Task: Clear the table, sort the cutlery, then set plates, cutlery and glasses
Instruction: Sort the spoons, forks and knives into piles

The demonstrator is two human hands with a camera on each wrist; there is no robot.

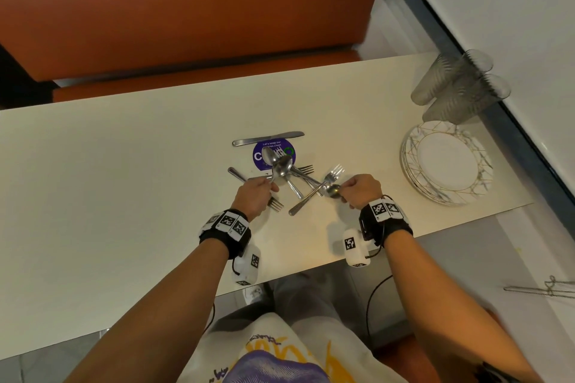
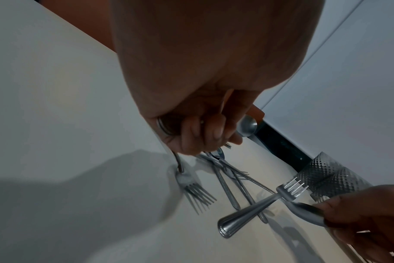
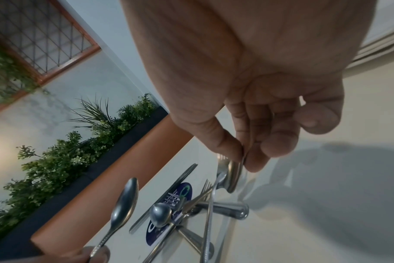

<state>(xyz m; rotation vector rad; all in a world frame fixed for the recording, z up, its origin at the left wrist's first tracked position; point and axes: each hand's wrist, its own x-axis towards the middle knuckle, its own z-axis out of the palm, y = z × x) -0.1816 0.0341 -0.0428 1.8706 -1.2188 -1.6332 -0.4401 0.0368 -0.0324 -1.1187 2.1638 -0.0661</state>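
Note:
A heap of spoons and forks (image 1: 298,179) lies mid-table on a purple sticker (image 1: 287,151), with a knife (image 1: 267,137) just beyond it. My left hand (image 1: 267,188) grips the handle of a spoon (image 1: 281,166), whose bowl (image 3: 124,201) is raised above the heap. A fork (image 1: 275,204) lies under that hand. My right hand (image 1: 342,193) pinches another spoon (image 1: 332,190) by its bowl (image 3: 234,175) between thumb and fingers. A fork (image 2: 290,189) lies across that spoon's neck. A stack of plates (image 1: 448,162) and textured glasses (image 1: 460,87) stand at the right end.
The cream table (image 1: 124,165) has bare surface to the left and in front of the heap. An orange bench (image 1: 186,9) runs along the far side. A white ledge (image 1: 513,25) borders the right end. A wire object (image 1: 541,288) lies at the lower right.

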